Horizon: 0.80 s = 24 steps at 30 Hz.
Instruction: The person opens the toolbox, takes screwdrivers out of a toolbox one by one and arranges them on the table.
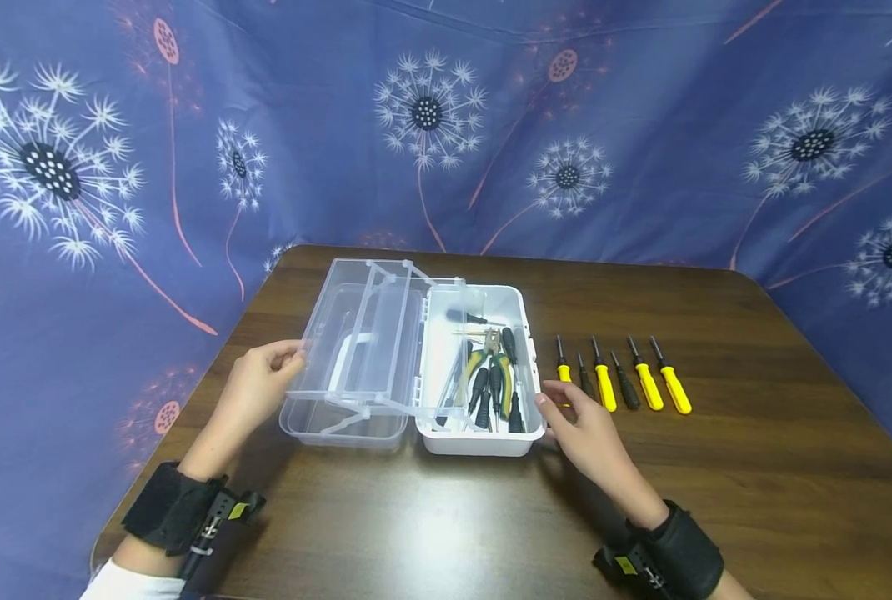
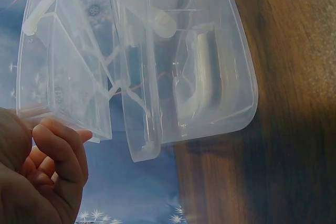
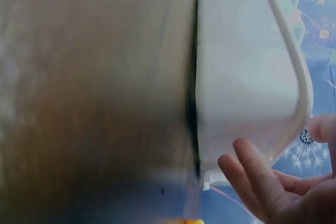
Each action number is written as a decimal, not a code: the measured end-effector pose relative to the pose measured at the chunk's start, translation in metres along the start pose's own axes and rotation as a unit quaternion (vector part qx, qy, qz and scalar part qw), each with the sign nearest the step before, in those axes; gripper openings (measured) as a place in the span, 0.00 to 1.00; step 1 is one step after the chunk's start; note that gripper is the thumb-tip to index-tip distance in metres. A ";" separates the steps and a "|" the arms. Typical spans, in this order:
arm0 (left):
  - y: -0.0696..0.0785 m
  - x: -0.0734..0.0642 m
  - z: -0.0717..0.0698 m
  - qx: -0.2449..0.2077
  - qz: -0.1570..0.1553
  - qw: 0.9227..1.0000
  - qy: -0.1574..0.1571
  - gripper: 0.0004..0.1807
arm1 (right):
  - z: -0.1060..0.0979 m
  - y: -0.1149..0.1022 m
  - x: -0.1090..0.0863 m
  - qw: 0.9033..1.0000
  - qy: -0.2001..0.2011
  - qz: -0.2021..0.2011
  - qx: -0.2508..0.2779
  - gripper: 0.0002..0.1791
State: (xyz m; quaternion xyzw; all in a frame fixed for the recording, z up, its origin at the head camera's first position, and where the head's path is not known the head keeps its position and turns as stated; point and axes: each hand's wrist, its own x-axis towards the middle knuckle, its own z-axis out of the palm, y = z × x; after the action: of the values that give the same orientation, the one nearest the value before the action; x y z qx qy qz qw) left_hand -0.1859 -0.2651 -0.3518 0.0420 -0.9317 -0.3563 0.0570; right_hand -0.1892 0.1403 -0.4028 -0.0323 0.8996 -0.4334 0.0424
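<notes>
An opened plastic toolbox has a white base and a clear lid folded out to its left. Above the lid is a clear tray on hinged arms. My left hand pinches the tray's left edge between thumb and fingers. On the base's near right corner rests my right hand, thumb at the rim and fingers against the outer wall. Inside the base lie pliers with green and yellow handles, and several dark-handled tools.
Several screwdrivers stand in a row right of the box, some with yellow handles, others with black handles. They lie on a brown wooden table. A blue dandelion-print cloth hangs behind the table.
</notes>
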 end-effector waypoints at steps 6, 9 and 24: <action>0.001 0.001 0.000 -0.010 -0.006 1.000 -0.006 0.23 | 0.005 -0.002 0.004 1.000 0.009 -0.010 -0.005 0.26; 0.001 0.001 0.000 -0.010 -0.006 1.000 -0.007 0.23 | 0.006 -0.002 0.005 1.000 0.009 -0.013 -0.014 0.25; -0.014 0.000 0.003 -0.093 -0.003 0.996 -0.004 0.35 | 0.007 0.001 0.004 1.000 0.002 -0.011 -0.012 0.24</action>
State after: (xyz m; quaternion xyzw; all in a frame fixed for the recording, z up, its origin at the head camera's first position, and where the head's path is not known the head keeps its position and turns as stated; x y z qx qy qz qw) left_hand -0.1859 -0.2736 -0.3630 0.0374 -0.8946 -0.4418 0.0558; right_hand -0.1923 0.1352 -0.4075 -0.0415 0.9045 -0.4230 0.0357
